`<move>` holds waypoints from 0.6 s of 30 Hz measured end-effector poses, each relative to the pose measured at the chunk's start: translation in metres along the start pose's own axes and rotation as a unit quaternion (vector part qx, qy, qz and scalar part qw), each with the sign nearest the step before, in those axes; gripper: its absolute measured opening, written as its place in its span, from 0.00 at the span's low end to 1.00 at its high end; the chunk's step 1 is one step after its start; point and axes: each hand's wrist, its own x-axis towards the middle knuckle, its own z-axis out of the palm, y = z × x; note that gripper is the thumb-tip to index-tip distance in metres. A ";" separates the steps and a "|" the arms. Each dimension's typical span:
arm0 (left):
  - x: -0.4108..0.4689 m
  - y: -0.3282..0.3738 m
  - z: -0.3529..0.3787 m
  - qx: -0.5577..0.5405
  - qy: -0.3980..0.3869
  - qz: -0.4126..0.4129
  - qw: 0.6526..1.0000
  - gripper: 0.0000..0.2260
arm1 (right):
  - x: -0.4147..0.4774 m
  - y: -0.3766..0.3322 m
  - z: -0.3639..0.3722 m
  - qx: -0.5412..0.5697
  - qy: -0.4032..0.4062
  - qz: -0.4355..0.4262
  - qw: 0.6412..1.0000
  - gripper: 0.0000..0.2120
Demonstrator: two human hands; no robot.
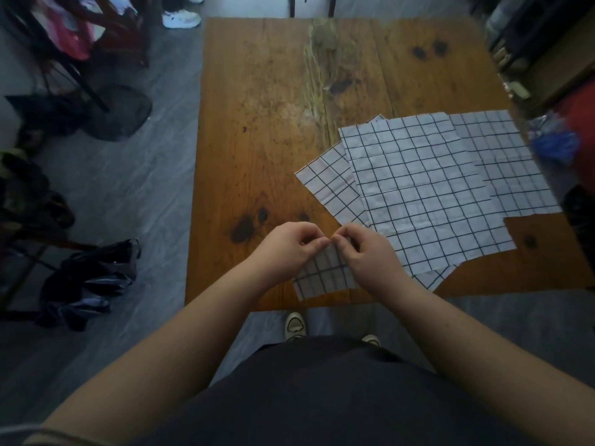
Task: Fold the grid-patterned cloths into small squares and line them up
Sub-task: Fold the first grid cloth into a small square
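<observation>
Cloth (325,280), folded down small, lies at the near edge of the table (257,107), its grid lines showing between the two wrists. The left hand (286,249) and right hand (370,255) meet over its far edge with fingers curled. Each pinches the cloth between thumb and fingertips, and the two hands touch at the tips. Just right of the right hand lies a pile (418,188) of at least three unfolded grid cloths, fanned and overlapping, reaching toward the table's right side. The wood is worn, with dark knots. Below the near edge a shoe (295,325) shows on the grey floor, and dark bags (87,281) lie to the left.
</observation>
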 end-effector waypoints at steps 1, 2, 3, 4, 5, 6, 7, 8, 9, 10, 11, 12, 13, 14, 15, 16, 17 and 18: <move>-0.002 -0.001 0.000 0.000 0.004 -0.003 1.000 0.04 | 0.000 0.000 -0.003 -0.002 0.002 -0.001 1.000 0.08; -0.005 -0.003 0.000 -0.001 0.008 -0.008 1.000 0.04 | 0.001 0.001 -0.006 -0.001 0.006 -0.001 1.000 0.08; -0.008 -0.005 0.000 -0.003 0.014 -0.014 1.000 0.04 | 0.001 0.002 -0.009 0.004 0.011 0.002 1.000 0.08; -0.012 -0.008 -0.001 -0.007 0.021 -0.022 0.999 0.04 | 0.001 0.002 -0.013 0.014 0.013 0.006 1.000 0.08; -0.016 -0.011 -0.001 -0.009 0.032 -0.031 0.999 0.05 | 0.001 0.004 -0.016 0.024 0.014 0.010 1.000 0.08; -0.020 -0.014 -0.001 -0.010 0.046 -0.039 0.998 0.05 | 0.000 0.005 -0.019 0.031 0.013 0.009 0.999 0.08; -0.024 -0.017 -0.001 -0.012 0.060 -0.048 0.997 0.06 | 0.000 0.007 -0.022 0.033 0.008 0.007 0.999 0.08; -0.028 -0.020 0.000 -0.012 0.073 -0.057 0.996 0.06 | 0.000 0.008 -0.024 0.031 -0.001 0.004 1.000 0.07; -0.031 -0.021 0.000 -0.007 0.084 -0.066 0.994 0.06 | -0.001 0.010 -0.025 0.027 -0.011 0.001 1.000 0.07; -0.034 -0.022 0.001 0.002 0.095 -0.075 0.993 0.06 | -0.002 0.011 -0.027 0.021 -0.021 -0.005 1.000 0.07; -0.037 -0.021 0.003 0.010 0.107 -0.083 0.991 0.05 | -0.002 0.012 -0.029 0.013 -0.030 -0.013 0.999 0.06; -0.039 -0.017 0.004 0.012 0.121 -0.089 0.989 0.05 | -0.002 0.013 -0.031 0.006 -0.042 -0.023 0.999 0.06; -0.041 -0.012 0.007 0.009 0.132 -0.089 0.987 0.04 | -0.003 0.013 -0.033 0.001 -0.058 -0.033 0.998 0.06; -0.042 -0.005 0.009 0.000 0.133 -0.085 0.987 0.04 | -0.005 0.013 -0.036 -0.001 -0.076 -0.045 0.996 0.06; -0.043 0.004 0.012 -0.011 0.119 -0.078 0.990 0.05 | -0.006 0.012 -0.039 -0.006 -0.093 -0.059 0.994 0.06; -0.044 0.014 0.016 -0.021 0.091 -0.071 0.993 0.07 | -0.008 0.012 -0.042 -0.015 -0.106 -0.075 0.991 0.06; -0.044 0.024 0.020 -0.023 0.061 -0.064 0.996 0.08 | -0.010 0.012 -0.045 -0.027 -0.114 -0.092 0.989 0.06; -0.044 0.033 0.025 -0.014 0.039 -0.059 0.997 0.08 | -0.011 0.013 -0.049 -0.041 -0.119 -0.109 0.986 0.06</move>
